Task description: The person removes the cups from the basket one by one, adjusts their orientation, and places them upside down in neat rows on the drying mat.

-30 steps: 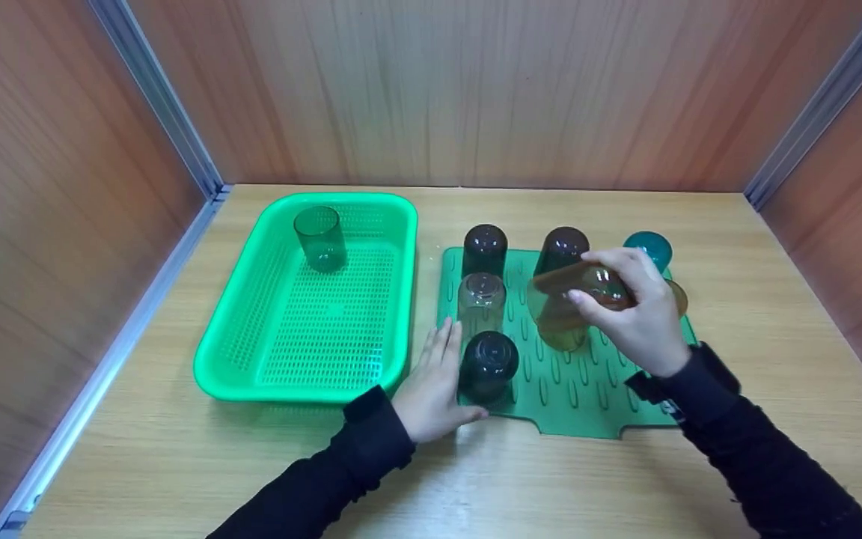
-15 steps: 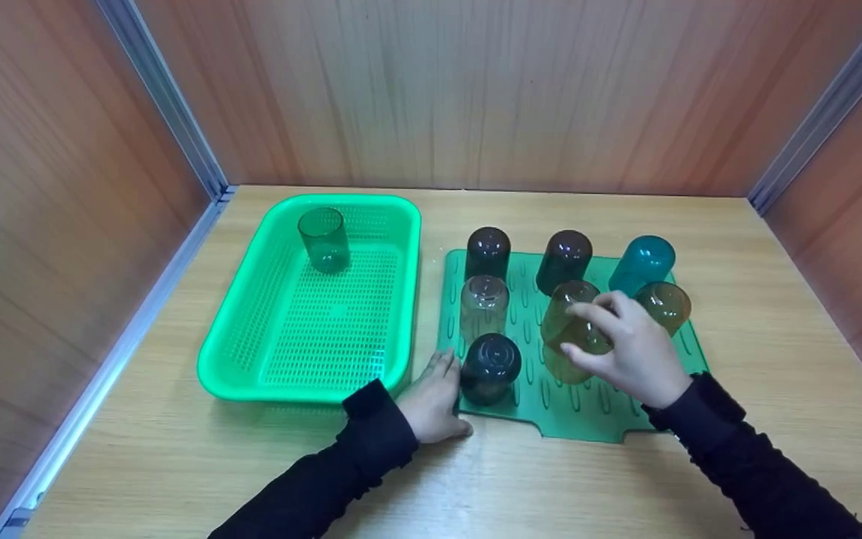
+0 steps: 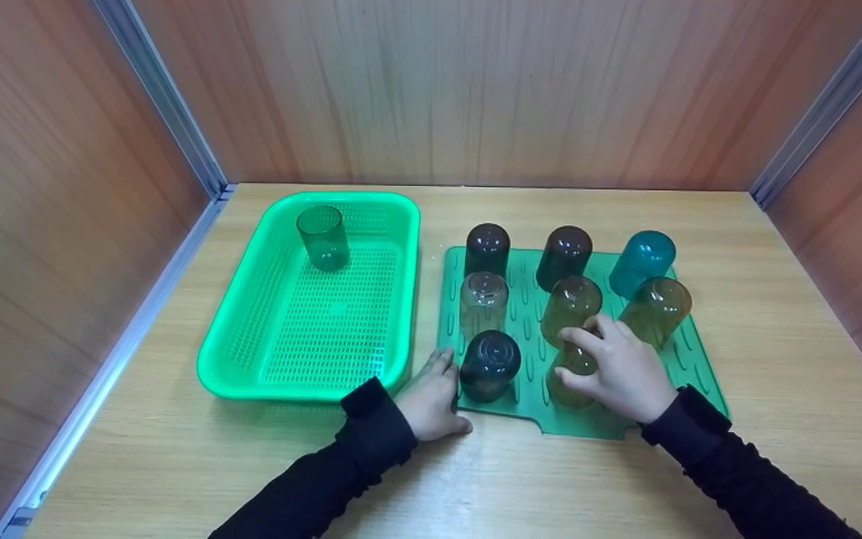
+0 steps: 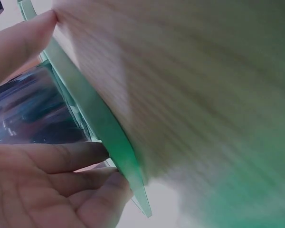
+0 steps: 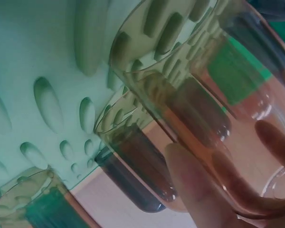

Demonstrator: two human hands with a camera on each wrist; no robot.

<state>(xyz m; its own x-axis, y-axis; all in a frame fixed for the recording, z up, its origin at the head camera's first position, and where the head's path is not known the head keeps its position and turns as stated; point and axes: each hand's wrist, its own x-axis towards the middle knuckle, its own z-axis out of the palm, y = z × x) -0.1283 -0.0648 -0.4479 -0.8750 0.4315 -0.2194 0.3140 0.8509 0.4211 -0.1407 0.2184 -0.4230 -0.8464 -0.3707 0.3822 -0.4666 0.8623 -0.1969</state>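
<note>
Setting the amber cup [image 3: 575, 365] upside down on the green mat [image 3: 682, 359], right hand [image 3: 620, 369] wraps it; left hand [image 3: 431, 395] lies flat, steadying mat. Next: let go gently.

A light wooden tabletop [image 3: 588, 486] with fine grain fills the floor of a small booth. Behind the tabletop rises a back wall [image 3: 476, 90] of reddish-brown wood panel with vertical grain. A left wall [image 3: 42, 224] and a right wall [image 3: 857, 247] of the same panel close in its sides. Grey metal strips [image 3: 169, 112] run down the corners where the walls meet. Soft, even light falls on the tabletop.
</note>
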